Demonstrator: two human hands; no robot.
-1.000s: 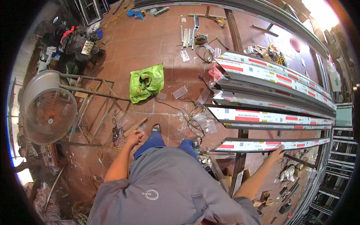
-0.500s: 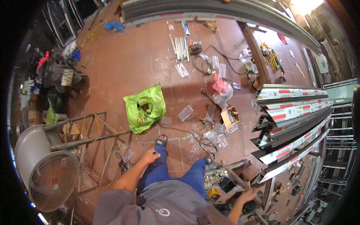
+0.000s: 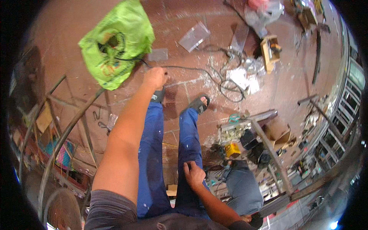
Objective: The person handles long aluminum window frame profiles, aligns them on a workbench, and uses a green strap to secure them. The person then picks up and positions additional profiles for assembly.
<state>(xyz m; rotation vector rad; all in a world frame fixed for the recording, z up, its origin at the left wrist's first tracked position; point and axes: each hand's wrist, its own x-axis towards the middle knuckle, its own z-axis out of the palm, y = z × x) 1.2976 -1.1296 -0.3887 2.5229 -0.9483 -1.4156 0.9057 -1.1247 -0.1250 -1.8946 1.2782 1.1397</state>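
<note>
My left hand (image 3: 155, 78) reaches forward over my foot, its fingers curled together. A small dark spot shows at the fingertips, too small to name. Just beyond it a black cable (image 3: 188, 68) runs across the floor from a bright green plastic bag (image 3: 138, 34), whose opening shows dark contents. My right hand (image 3: 194, 175) is low by my right trouser leg (image 3: 188, 134), its fingers loosely bent and apart, with nothing visible in them. Whether it touches the cloth is unclear.
A metal frame (image 3: 73, 124) stands at left, near a round fan grille (image 3: 63, 211). At right, another metal frame (image 3: 268, 149) borders a yellow box (image 3: 232, 150) and clutter. An open cardboard box (image 3: 266, 61) and clear plastic packets (image 3: 194, 36) lie ahead.
The view has tilted down and closer to my legs. My right hand has come left from the metal frame to my leg. The long labelled profiles have left view.
</note>
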